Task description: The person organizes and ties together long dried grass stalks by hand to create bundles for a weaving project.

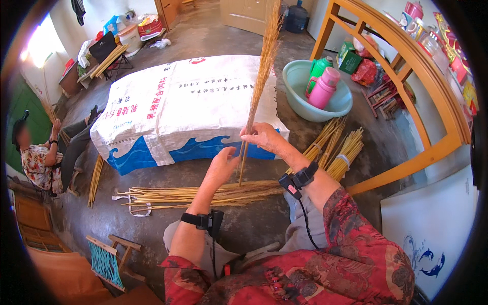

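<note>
My right hand grips an upright bundle of straw stalks, with a feathery upper part and bare thin stalks hanging below the fingers. My left hand is just lower and to the left, open with loosely bent fingers beside the lower stalks. Behind both hands is a large low bundle covered in white and blue woven sacking. Below them on the floor lies a long pile of stalks. Tied stalk bundles lie to the right.
A pale basin holds green and pink flasks. A wooden frame stands right, beside a white panel. Another person sits left holding stalks. A small teal-strapped stool stands lower left; chairs and household items line the walls.
</note>
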{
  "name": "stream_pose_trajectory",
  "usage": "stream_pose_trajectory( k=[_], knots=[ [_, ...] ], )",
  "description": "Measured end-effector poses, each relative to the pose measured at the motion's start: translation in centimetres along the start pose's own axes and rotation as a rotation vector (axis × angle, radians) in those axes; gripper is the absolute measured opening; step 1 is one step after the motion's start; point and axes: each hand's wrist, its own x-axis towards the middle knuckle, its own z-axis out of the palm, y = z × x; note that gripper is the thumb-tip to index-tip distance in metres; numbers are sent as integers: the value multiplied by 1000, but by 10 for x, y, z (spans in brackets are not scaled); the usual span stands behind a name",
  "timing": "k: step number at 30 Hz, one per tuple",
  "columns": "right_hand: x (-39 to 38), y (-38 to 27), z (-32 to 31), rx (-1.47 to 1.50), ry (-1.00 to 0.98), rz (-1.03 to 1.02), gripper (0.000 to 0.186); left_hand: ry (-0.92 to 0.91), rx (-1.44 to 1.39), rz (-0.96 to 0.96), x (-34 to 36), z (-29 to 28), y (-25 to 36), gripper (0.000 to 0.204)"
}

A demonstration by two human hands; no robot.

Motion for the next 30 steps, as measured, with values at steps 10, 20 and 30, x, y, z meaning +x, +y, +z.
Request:
stream_pose_trajectory(
  k=[10, 20, 30],
  knots=[
    [-5, -2, -12, 222, 54, -64, 19, -6, -69, 32, 9, -1, 3, 36],
    [2, 17, -5, 206, -95, 24, 17, -5, -39, 59, 20, 15, 0, 38],
    [5, 11, 8, 202, -46, -130, 14, 78, 93, 112, 24, 21, 2, 17]
  ],
)
